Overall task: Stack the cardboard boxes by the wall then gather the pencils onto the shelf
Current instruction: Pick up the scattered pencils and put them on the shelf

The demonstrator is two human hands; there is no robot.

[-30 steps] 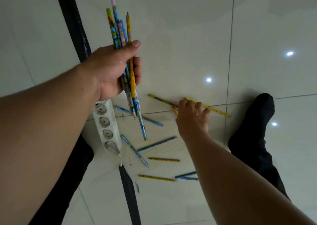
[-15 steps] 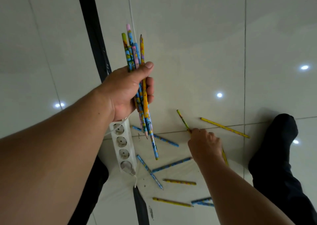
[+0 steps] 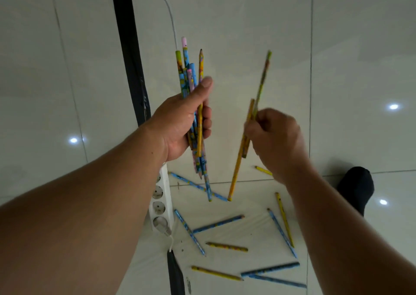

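My left hand (image 3: pixel 182 123) grips a bundle of several patterned pencils (image 3: pixel 188 69), held upright above the floor, thumb pressed along them. My right hand (image 3: pixel 275 137) is raised beside it and holds two yellow-green pencils (image 3: pixel 262 80), blurred by motion, their lower ends hanging down toward the tiles. Several more blue and yellow pencils (image 3: pixel 218 223) lie scattered on the white tiled floor (image 3: pixel 247 24) below both hands. No cardboard boxes or shelf are in view.
A white power strip (image 3: pixel 161 207) with a cable lies on the floor under my left wrist. A black strip (image 3: pixel 129 47) runs across the tiles at left. My foot in a black sock (image 3: pixel 356 186) rests at right.
My right hand has lifted off the floor with two pencils and risen next to my left hand. The left hand keeps its bundle, and the view has tilted.
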